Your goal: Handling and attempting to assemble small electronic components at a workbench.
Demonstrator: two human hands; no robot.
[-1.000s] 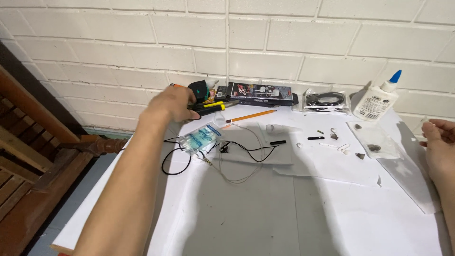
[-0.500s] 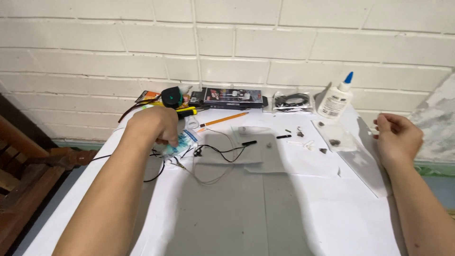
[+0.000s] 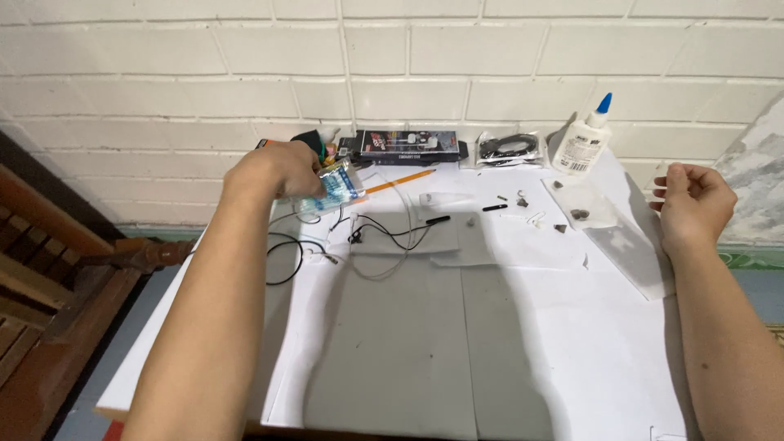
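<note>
My left hand [image 3: 273, 171] pinches a small clear packet [image 3: 333, 188] at ten o'clock on the tabletop [image 3: 392, 343]; my right hand [image 3: 694, 204] hovers loosely curled, empty. Lifting carelessly might snag the black wires [image 3: 384, 237] below and drag small parts [image 3: 523, 200] off.

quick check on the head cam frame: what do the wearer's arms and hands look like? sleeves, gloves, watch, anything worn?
Both arms are bare from the frame edge to the fingers: no sleeves show. The left hand and right hand wear no gloves. No watch, bracelet or ring shows on either wrist or on the fingers in view. No tape, markings or cables on the arms.
</note>
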